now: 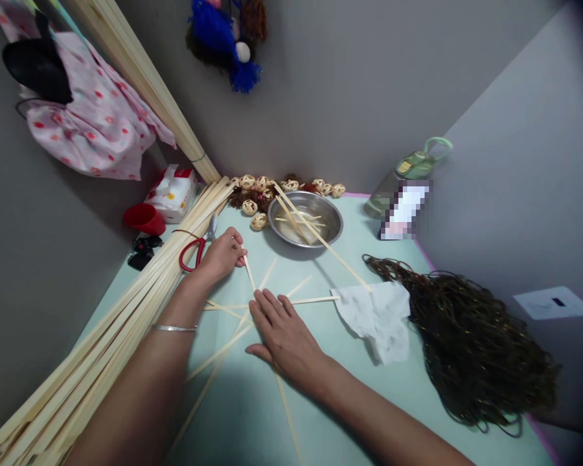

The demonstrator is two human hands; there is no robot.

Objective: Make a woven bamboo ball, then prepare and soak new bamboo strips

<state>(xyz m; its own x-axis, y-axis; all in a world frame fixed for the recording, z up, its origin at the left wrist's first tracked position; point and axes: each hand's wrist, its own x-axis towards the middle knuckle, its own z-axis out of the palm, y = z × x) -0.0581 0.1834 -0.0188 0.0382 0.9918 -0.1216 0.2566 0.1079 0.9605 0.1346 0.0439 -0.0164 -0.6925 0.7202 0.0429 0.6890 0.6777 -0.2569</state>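
Observation:
Several thin pale strips (218,353) lie crossed like a star on the light green table. My left hand (226,252) is closed, pinching the upper end of one strip (249,273) between thumb and fingers. Flat over the crossing point rests my right hand (284,330), its fingers stretched out and pressing on the strips. The middle of the crossing is partly hidden under those fingers. Red-handled scissors (194,254) lie just left of my left hand, beside a long bundle of pale strips (126,310).
A metal bowl (330,226) with water and strips stands at the back, one long strip leaning to a white cloth (379,317). Dark cord (476,343) lies right. Woven balls (259,221), a bottle (383,194), tissues (172,194) and a red cup (144,220) stand around.

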